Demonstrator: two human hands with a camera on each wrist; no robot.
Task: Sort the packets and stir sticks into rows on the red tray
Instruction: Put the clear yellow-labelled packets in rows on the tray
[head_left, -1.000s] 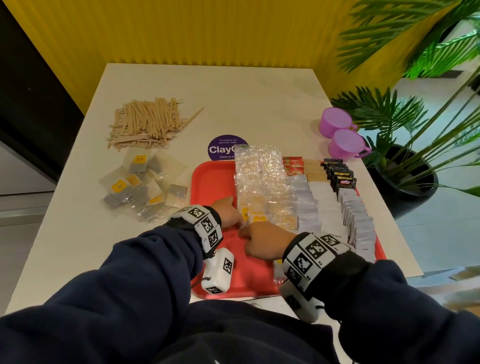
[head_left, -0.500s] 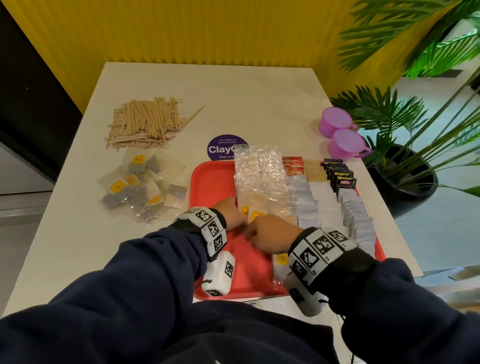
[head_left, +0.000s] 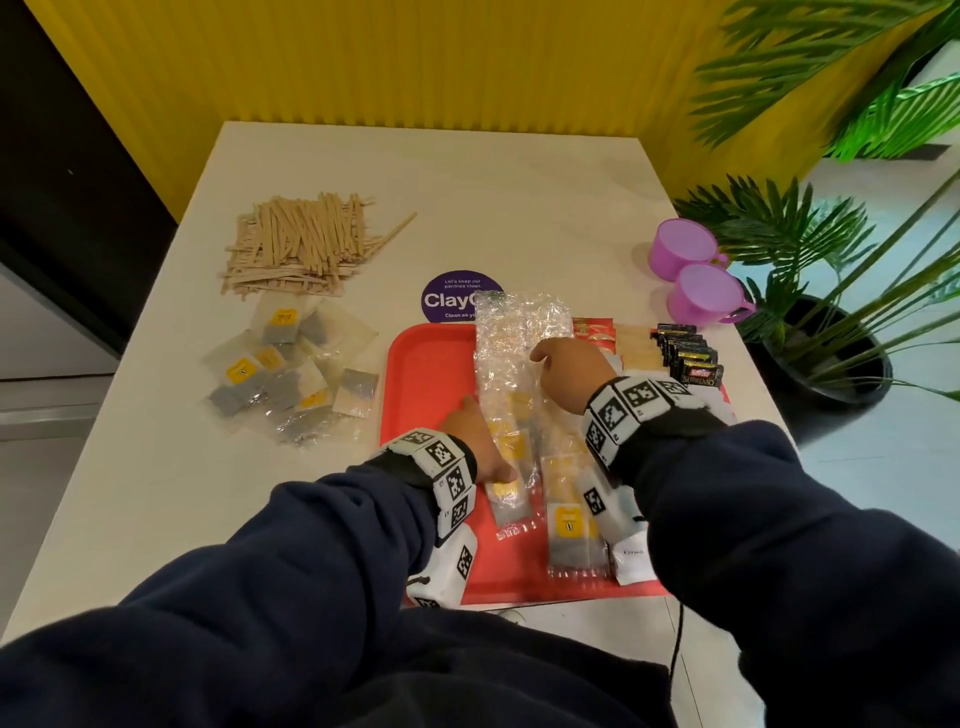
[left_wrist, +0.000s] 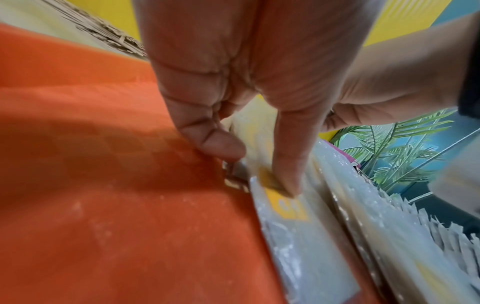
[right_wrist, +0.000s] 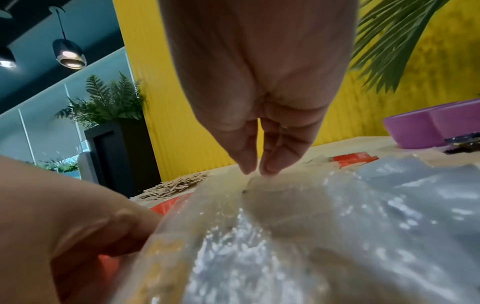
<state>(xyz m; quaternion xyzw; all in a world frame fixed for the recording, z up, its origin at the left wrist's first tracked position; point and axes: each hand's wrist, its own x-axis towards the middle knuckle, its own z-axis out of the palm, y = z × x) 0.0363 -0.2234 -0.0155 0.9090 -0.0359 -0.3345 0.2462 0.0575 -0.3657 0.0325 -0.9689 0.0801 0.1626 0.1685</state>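
Head view: both hands on clear packet rows, centre of red tray. Left hand presses a yellow-label packet, fingers straight; right hand lies flat on the rows. Slippery film (overlapped) could slide and skew rows. Stir sticks unsorted, upper left on bench.

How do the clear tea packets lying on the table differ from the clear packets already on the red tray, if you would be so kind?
The loose packets on the table lie scattered and overlapping at odd angles; the packets on the red tray run in lengthwise rows. No hand touches the loose packets, while the left hand and right hand rest on the tray's rows. Both kinds are clear wrappers showing yellow tags.
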